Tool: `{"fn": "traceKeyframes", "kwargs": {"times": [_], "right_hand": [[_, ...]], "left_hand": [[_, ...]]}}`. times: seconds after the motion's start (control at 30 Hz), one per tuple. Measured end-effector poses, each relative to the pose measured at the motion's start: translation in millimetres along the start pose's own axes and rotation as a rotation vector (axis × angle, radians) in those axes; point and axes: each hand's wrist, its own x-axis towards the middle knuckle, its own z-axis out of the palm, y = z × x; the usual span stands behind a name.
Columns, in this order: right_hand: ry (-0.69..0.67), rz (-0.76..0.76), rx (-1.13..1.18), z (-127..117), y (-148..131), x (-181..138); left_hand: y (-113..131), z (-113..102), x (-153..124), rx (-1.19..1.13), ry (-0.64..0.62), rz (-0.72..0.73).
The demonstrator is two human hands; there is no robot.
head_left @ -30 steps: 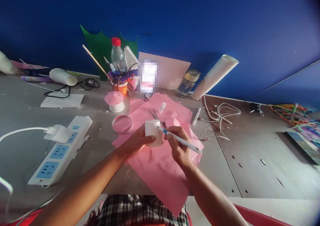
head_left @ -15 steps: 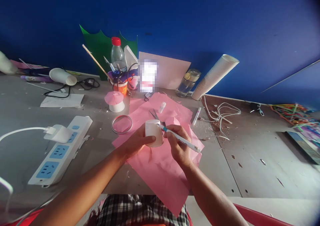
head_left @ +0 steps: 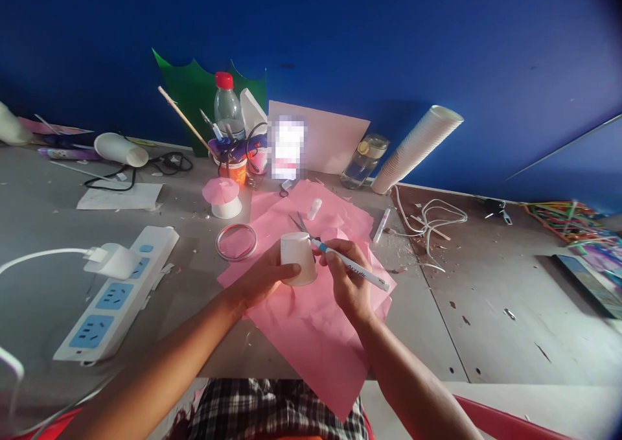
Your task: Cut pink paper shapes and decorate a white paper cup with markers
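My left hand (head_left: 262,278) is wrapped round a small white paper cup (head_left: 297,257), held upside down over a sheet of pink paper (head_left: 311,323). My right hand (head_left: 347,278) pinches a white marker with a blue band (head_left: 352,265), its tip touching the right side of the cup. Scissors (head_left: 299,222) lie on the pink paper just behind the cup.
A white power strip (head_left: 116,291) with a plug lies at left, a clear tape ring (head_left: 236,241) next to the pink paper. Behind stand a pink-topped cup (head_left: 222,197), a water bottle (head_left: 227,113), a pen holder (head_left: 236,161), a jar (head_left: 363,161) and a stack of paper cups (head_left: 418,148). White cable (head_left: 432,223) trails right.
The marker tip has slid slightly up and to the right along the cup's side. My left hand keeps the cup in place.
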Motion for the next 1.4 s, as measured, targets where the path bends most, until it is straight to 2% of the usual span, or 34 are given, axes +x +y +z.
{"fn": "traceKeyframes", "kwargs": {"times": [0.23,0.57,0.87,1.4], "right_hand": [[-0.012,0.014,0.013,-0.6,-0.5,-0.4],[-0.012,-0.005,0.035,-2.5,3.7,-2.7],[-0.133,-0.076,-0.031,-4.7,0.2,-7.6],[-0.141,-0.074,-0.065,-2.3,-2.0,-6.0]], "left_hand": [[-2.4,-1.4,-0.2,-0.029,0.035,0.015],[-3.2,-3.7,0.8,-0.038,0.015,0.045],[-4.8,-4.1,1.5,-0.063,-0.012,0.070],[-3.3,-3.1,0.5,-0.070,0.011,0.055]]}}
